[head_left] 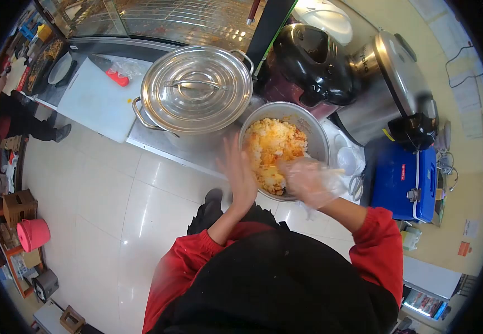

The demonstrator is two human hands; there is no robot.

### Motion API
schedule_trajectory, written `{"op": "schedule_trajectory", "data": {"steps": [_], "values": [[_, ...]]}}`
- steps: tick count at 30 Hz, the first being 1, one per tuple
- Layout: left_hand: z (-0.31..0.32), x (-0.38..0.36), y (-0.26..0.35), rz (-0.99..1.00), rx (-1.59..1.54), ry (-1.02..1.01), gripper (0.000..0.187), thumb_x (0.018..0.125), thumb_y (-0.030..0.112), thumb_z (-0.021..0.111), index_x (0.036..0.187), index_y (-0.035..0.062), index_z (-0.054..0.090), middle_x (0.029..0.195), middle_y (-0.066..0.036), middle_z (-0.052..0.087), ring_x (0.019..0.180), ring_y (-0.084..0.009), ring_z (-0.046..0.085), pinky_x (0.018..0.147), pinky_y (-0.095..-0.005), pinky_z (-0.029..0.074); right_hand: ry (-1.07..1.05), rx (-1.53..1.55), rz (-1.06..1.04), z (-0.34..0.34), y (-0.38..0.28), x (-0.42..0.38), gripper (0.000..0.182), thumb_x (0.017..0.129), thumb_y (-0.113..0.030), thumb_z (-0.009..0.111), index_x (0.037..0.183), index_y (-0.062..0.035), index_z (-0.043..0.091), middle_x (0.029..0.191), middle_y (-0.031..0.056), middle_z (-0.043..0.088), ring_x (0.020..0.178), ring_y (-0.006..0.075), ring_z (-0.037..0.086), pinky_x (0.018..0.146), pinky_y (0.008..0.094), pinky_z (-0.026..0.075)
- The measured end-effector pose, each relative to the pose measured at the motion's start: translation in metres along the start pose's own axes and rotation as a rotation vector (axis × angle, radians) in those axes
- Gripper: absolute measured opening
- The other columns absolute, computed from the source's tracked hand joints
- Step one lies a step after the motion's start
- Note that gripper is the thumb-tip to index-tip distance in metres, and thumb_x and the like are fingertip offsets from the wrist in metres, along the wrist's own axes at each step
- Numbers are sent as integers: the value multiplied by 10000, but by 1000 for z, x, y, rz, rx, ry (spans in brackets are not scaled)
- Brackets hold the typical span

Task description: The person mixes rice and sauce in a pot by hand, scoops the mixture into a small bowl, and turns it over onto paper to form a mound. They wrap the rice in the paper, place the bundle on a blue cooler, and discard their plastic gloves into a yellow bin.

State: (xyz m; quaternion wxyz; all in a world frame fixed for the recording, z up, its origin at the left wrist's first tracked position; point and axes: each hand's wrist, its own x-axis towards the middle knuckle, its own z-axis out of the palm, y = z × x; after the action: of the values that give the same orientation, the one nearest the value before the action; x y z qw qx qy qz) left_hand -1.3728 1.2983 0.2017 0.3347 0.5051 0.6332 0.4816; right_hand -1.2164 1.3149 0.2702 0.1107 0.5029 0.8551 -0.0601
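A deep metal pot (320,129) holds yellow-orange and white rice (275,142). My left hand (240,177), bare, is at the pot's left rim with its fingers stretched out and nothing in it. My right hand (308,179) wears a clear plastic glove and reaches into the pot at the lower right of the rice. Its fingertips are down at the rice, and whether they hold any is hidden. Left of this pot stands a large lidded steel pot (197,92).
A white cutting board (99,100) lies at the left, with a red-handled knife (118,77) by its edge. Behind the rice stand a black rice cooker (313,67) and a steel container (383,83). A blue cooler (400,181) is at the right. Another person (24,119) stands far left.
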Motion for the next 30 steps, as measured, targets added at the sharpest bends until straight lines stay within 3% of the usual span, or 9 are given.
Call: {"op": "schedule_trajectory", "data": {"steps": [7,10,13,15,19,21,26,29,30], "values": [[-5,2,1,26,37,-11,479,960,304,210,1358,45,275,1408,-102,297,1349,-282,134,1045,-535,-39,233,17,-74,49,34,46,235,796,-138,486,1021,-136,555,813,77,591,712,250,608,575,410,454],[-6,6,-3,35,6,-24,477,960,294,212,1353,30,277,1398,-121,308,1335,-275,184,1061,-503,-12,-44,-113,250,7,35,32,245,804,-146,481,1037,-131,555,801,78,588,693,253,599,567,408,441],[-8,4,-3,7,-58,-58,473,960,283,215,1349,22,280,1387,-140,319,1317,-271,227,1071,-476,12,219,-152,199,15,50,38,234,828,-198,465,1023,-117,565,811,79,592,658,257,597,558,409,438],[-7,5,-2,21,-62,-60,471,959,279,215,1347,20,282,1379,-149,328,1307,-272,246,1073,-468,22,214,-184,126,61,56,66,239,822,-209,483,1031,-120,558,821,69,592,674,253,599,546,399,438],[-5,9,-4,27,-26,-21,466,958,274,216,1346,28,290,1374,-146,336,1317,-276,229,1070,-480,22,55,-35,135,30,2,77,229,835,-214,497,1036,-117,545,781,81,603,674,256,604,517,402,444],[-6,6,0,20,9,0,462,957,271,216,1344,32,297,1375,-144,336,1321,-279,219,1069,-486,21,220,-118,6,63,9,58,225,841,-203,467,1032,-118,551,741,97,610,652,257,605,508,408,452],[-5,5,0,0,11,-19,461,958,271,213,1347,37,295,1382,-137,326,1330,-283,199,1064,-494,20,-95,-58,166,-8,19,13,342,760,-164,518,1101,-132,533,738,73,613,651,223,617,511,379,463],[-1,5,1,-11,-10,-6,463,959,273,212,1350,37,291,1386,-140,320,1330,-285,196,1060,-497,19,379,-190,162,15,57,31,309,762,-157,515,1068,-122,543,630,77,596,574,235,611,488,385,458],[1,3,1,-15,-16,0,463,960,273,211,1351,37,290,1387,-142,317,1331,-286,195,1059,-499,19,217,-212,214,20,57,45,352,756,-172,548,1100,-102,518,700,86,597,622,249,613,514,386,468]]}}
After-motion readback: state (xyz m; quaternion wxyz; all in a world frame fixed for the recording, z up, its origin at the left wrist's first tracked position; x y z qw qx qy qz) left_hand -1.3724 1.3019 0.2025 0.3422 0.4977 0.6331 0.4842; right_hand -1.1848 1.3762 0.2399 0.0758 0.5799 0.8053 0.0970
